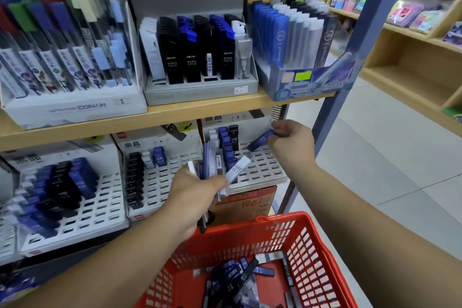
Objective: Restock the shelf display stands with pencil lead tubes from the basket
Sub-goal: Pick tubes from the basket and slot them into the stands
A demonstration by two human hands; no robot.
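Observation:
My left hand (197, 197) grips a bunch of pencil lead tubes (215, 165), white and blue, fanned upward in front of the lower shelf. My right hand (291, 139) pinches a single blue lead tube (260, 141) over the rightmost white slotted display stand (262, 167), which holds one column of blue tubes and one black tube. The red basket (315, 252) sits below my arms with several black, blue and white lead tubes (240, 275) lying loose in its bottom.
Two more slotted stands (160, 182) (100, 207) to the left hold black and blue tubes. The upper wooden shelf (160, 117) carries three boxed displays. A blue steel post (350, 57) stands right of the shelf; tiled floor and another shelving unit lie beyond.

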